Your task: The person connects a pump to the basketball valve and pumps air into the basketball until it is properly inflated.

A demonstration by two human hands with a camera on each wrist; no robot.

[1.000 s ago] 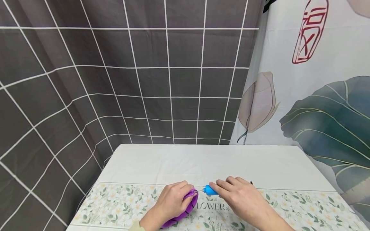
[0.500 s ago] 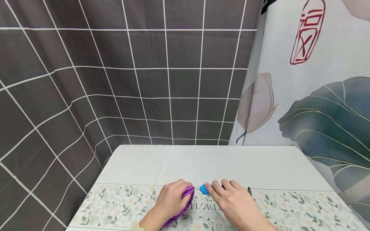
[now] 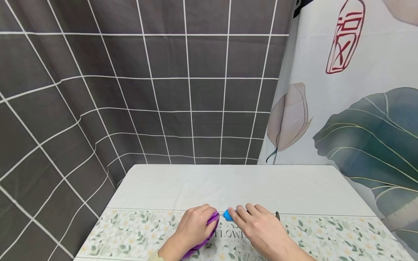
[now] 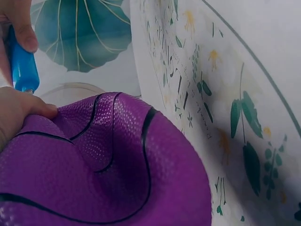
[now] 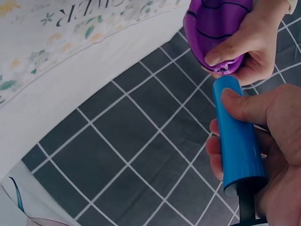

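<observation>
A limp, dented purple ball with black seam lines is gripped by my left hand, thumb and fingers pinching its folded edge. My right hand holds a blue hand pump, with fingers wrapped round the barrel and the thumb laid along it in the right wrist view. A thin metal needle at the pump's tip points left into the pinched part of the ball; only a short stretch of it shows in the head view. The black rod and handle stick out past my right hand.
Both hands are over a white table with a floral printed band across its front. Behind it hangs a dark curtain with white grid lines. To the right is a pale curtain with leaf prints.
My right hand has moved left with the pump, and less of the needle shows between pump and ball. The left hand keeps its grip, almost still.
</observation>
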